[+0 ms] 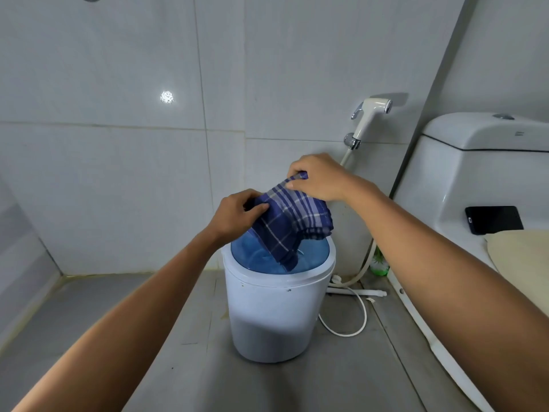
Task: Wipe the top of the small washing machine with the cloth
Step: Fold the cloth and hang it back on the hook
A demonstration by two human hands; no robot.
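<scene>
Left hand [237,212] and right hand [315,178] each pinch blue plaid cloth [292,223], held above small washing machine [273,310] on floor; cloth hides part of blue lid [255,257]; contact with lid unclear.

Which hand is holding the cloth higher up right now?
The right hand: it pinches the cloth at its top corner, while the left hand grips a lower edge, nearer the washing machine.

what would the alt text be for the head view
Both hands, left hand and right hand, hold a blue checked cloth above the blue lid of a small white washing machine on a grey bathroom floor, beside a toilet.
</scene>
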